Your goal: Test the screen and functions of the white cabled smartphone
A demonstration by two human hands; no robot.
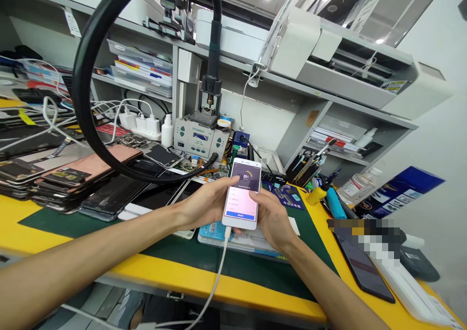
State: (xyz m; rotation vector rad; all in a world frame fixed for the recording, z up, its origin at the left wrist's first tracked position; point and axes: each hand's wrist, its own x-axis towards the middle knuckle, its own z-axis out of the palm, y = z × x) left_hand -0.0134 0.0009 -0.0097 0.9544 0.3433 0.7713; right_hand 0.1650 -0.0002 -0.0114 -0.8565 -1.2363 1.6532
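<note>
A white smartphone is held upright between both hands over the bench. Its screen is lit, with a dark top part reading 20, a pale list below and a blue bar at the bottom. My left hand grips its left edge, thumb over the screen. Around the right edge closes my right hand, its thumb on the middle of the screen. A white charging cable is plugged into the phone's lower end and hangs down past the bench edge. Under the hands lies a pale blue flat package.
Stacked phone parts crowd the left side. A hot-air station stands behind, its thick black hose looping at left. A dark tablet-like device and a clear bottle are at right. Above sits a large white printer.
</note>
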